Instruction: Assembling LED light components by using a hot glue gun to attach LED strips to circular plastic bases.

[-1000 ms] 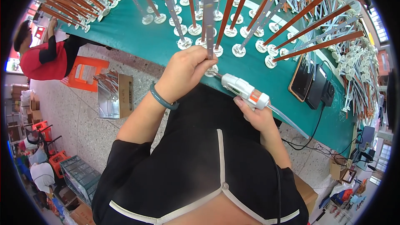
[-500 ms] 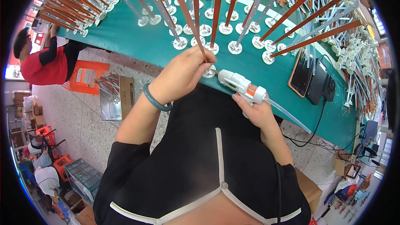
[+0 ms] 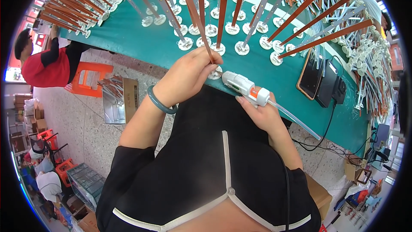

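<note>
My left hand (image 3: 191, 73) pinches the lower part of a long brown strip (image 3: 194, 10). The strip's foot meets a white round base (image 3: 216, 73) near the table's front edge, partly covered by my fingers. My right hand (image 3: 262, 111) is wrapped round a white glue gun (image 3: 238, 82). Its nozzle points left and touches or nearly touches that base at the strip's foot. A clear glue stick (image 3: 296, 120) sticks out of the gun's back end. Beyond my hands, several brown and grey strips stand upright on white round bases (image 3: 242, 48).
The green table (image 3: 141, 38) carries a phone (image 3: 310, 77) and a black device (image 3: 328, 88) with a cable at right, beside heaped strips with round ends (image 3: 369, 64). A person in red (image 3: 47, 66) sits at left near an orange stool (image 3: 88, 81). A box of strips (image 3: 118, 101) stands on the floor.
The glue gun and my right hand have shifted slightly left, toward the base. My left hand keeps its hold on the strip, almost unmoved.
</note>
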Tool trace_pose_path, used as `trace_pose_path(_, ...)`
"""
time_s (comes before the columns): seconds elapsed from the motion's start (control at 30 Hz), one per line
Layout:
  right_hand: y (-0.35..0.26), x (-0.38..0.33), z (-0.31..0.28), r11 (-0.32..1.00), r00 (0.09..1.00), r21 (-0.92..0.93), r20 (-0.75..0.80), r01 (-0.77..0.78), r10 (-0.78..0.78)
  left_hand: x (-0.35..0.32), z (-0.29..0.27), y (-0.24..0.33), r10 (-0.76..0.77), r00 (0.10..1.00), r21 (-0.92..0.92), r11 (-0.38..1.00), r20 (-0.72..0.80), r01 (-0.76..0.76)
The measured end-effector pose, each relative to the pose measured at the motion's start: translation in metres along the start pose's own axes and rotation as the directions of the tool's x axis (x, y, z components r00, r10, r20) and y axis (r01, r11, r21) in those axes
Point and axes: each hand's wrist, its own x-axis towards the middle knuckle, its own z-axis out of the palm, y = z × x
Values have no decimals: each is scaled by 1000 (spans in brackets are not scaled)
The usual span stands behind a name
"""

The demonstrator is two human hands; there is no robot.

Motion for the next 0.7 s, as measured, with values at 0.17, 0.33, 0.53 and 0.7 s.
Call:
trace_pose_path(0.17, -3, 1, 1, 1000, 1000, 22, -25, 16, -16, 0, 0, 0, 1, 1000, 1, 1000, -11, -1)
trace_pose_path(0.33, 0, -1, 1, 1000, 1000, -1, -1, 2, -2, 0, 0, 0, -6, 1000, 8, 1000, -18, 6)
trace_pose_path(0.53, 3, -2, 3, 999, 1000, 48, -26, 11, -9, -1, 0, 1, -17, 1000, 1, 1000, -22, 17)
trace_pose_path(0.7, 1, -3, 2, 999, 999, 35, -33, 10, -9, -1, 0, -1, -19, 1000, -3, 1000, -16, 19)
